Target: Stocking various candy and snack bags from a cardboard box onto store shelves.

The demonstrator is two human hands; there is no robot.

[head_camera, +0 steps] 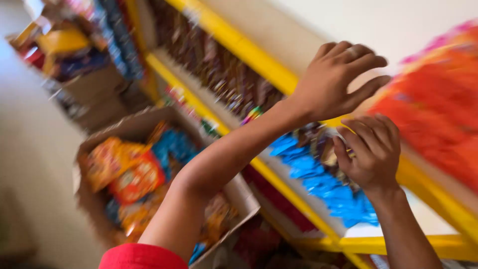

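Two hands reach up to a yellow-framed shelf [249,50] packed with small snack packets. The left hand [336,82] is spread, its fingers [366,62] released and extended toward the orange packets [438,109] hanging or stacked at the right; it seems to touch or steady them, though blur hides the contact. The right hand [373,154] is curled, its fingers [371,132] grasping what looks like a small dark brown packet [326,152] at the shelf's edge, just above the row of blue packets [328,187].

The brown packet is mostly hidden by the hand; its long axis cannot be told, nor which way it faces.

As a judgement: the grip looks like a fingertip pinch among crowded packets, so neighbours could be dragged off the shelf and drop toward the open cardboard box [99,144] of orange and blue packs below. The orange packets could also slump if the spread hand lets them lean.
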